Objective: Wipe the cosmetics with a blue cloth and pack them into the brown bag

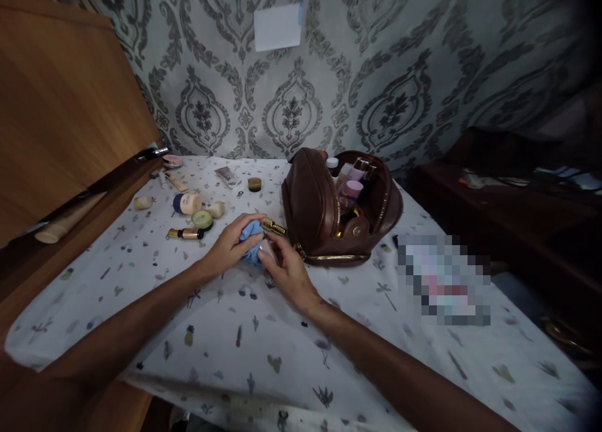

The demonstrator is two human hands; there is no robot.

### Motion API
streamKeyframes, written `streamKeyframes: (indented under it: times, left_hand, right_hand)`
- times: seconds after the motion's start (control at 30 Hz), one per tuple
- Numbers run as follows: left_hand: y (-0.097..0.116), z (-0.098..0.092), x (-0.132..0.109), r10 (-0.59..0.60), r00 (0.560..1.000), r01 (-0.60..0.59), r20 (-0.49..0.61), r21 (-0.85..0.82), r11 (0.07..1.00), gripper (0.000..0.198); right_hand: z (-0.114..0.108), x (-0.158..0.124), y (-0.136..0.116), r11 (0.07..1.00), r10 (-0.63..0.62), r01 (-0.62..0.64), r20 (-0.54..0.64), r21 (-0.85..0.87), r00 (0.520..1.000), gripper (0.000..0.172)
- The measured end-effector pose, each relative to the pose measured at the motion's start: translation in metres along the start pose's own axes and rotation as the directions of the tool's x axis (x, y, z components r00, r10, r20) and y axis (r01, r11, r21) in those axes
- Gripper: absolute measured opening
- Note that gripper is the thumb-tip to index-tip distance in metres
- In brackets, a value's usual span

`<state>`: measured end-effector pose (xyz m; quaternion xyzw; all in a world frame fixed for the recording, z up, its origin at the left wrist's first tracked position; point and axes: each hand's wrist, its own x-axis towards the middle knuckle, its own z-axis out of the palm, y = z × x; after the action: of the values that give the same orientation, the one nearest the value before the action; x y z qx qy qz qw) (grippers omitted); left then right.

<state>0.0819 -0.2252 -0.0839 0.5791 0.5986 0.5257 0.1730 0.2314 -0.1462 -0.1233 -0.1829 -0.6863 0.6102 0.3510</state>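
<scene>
A crumpled blue cloth [253, 230] is in my left hand [231, 244], its fingers closed round it. My right hand [290, 270] pinches a small clear item [268, 250] against the cloth; its exact shape is hard to tell. Just behind my hands lies a gold tube [273, 226], close to a brown leather bag [310, 200]. The bag stands unzipped and holds several cosmetics, among them a pink-lidded jar [352, 189]. Left of my hands are a round green container [202, 219], a cream jar with a dark blue lid [188, 204] and a gold and black bottle [186, 233].
The table has a white patterned cloth [211, 331]. Farther back are a small gold-lidded jar [254, 184], a flat tube [226, 177] and a pink compact [172, 161]. A blurred-out object [442, 281] lies at the right. Wooden furniture [70, 106] borders the left side.
</scene>
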Motion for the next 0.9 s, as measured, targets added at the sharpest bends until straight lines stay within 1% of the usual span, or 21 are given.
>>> streamKeyframes:
  times: [0.03, 0.1, 0.17, 0.23, 0.3, 0.37, 0.4, 0.53, 0.63, 0.7, 0.73, 0.77, 0.8, 0.83, 0.9]
  left_hand:
    - [-0.001, 0.000, 0.001, -0.028, 0.999, 0.027, -0.020, -0.038, 0.999, 0.043]
    - [-0.005, -0.002, 0.003, -0.141, 0.988, 0.129, -0.058, -0.175, 0.976, 0.046]
    - [-0.009, -0.005, 0.006, -0.269, 0.960, 0.229, -0.072, -0.345, 0.910, 0.051]
    - [-0.009, -0.009, 0.008, -0.350, 0.936, 0.293, -0.031, -0.483, 0.825, 0.052]
    - [-0.006, -0.012, 0.009, -0.388, 0.920, 0.347, 0.051, -0.564, 0.749, 0.047]
    - [-0.001, -0.013, 0.010, -0.414, 0.904, 0.392, 0.109, -0.596, 0.700, 0.043]
    - [0.002, -0.014, 0.010, -0.427, 0.897, 0.404, 0.113, -0.603, 0.689, 0.042]
    - [0.009, -0.013, 0.011, -0.466, 0.884, 0.385, 0.035, -0.620, 0.684, 0.041]
    - [0.007, -0.010, 0.012, -0.501, 0.865, 0.394, 0.017, -0.642, 0.658, 0.046]
    - [0.002, -0.009, 0.012, -0.527, 0.850, 0.393, -0.008, -0.657, 0.643, 0.049]
    - [-0.001, -0.008, 0.013, -0.535, 0.843, 0.378, -0.049, -0.655, 0.655, 0.050]
    - [-0.004, -0.007, 0.013, -0.536, 0.837, 0.356, -0.109, -0.636, 0.685, 0.050]
    - [-0.007, -0.007, 0.013, -0.521, 0.834, 0.331, -0.181, -0.592, 0.735, 0.049]
    - [-0.010, -0.008, 0.012, -0.487, 0.836, 0.309, -0.251, -0.517, 0.798, 0.046]
    - [-0.011, -0.009, 0.010, -0.361, 0.862, 0.267, -0.356, -0.286, 0.920, 0.038]
  right_hand:
    - [0.000, 0.000, 0.002, 0.999, -0.025, 0.025, 0.010, -0.043, 1.000, 0.040]
    - [0.000, 0.000, 0.006, 0.995, -0.049, 0.053, 0.050, -0.085, 0.998, 0.039]
    - [0.000, 0.001, 0.009, 0.993, -0.071, 0.077, 0.074, -0.085, 0.995, 0.040]
    - [-0.001, 0.002, 0.011, 0.989, -0.112, 0.118, 0.070, -0.084, 0.991, 0.042]
    - [-0.002, 0.002, 0.010, 0.982, -0.154, 0.160, 0.058, -0.101, 0.986, 0.041]
    - [-0.003, 0.002, 0.008, 0.977, -0.173, 0.179, 0.065, -0.115, 0.983, 0.039]
    - [-0.003, 0.002, 0.007, 0.977, -0.174, 0.182, 0.075, -0.114, 0.982, 0.038]
    - [-0.002, 0.000, 0.000, 0.983, -0.164, 0.172, 0.119, -0.061, 0.979, 0.036]
    - [0.000, 0.000, -0.002, 0.995, -0.104, 0.101, 0.135, 0.026, 0.985, 0.037]
    - [0.001, 0.001, -0.002, 0.993, -0.021, 0.006, 0.130, 0.117, 0.991, 0.038]
    - [0.002, 0.001, -0.002, 0.984, 0.031, -0.054, 0.134, 0.170, 0.991, 0.039]
    - [0.002, 0.002, -0.002, 0.967, 0.086, -0.116, 0.139, 0.226, 0.987, 0.040]
    - [0.003, 0.003, -0.001, 0.942, 0.141, -0.177, 0.143, 0.284, 0.980, 0.040]
    - [0.003, 0.004, -0.001, 0.909, 0.196, -0.236, 0.146, 0.343, 0.970, 0.041]
    - [0.004, 0.006, -0.001, 0.824, 0.289, -0.321, 0.141, 0.467, 0.947, 0.042]
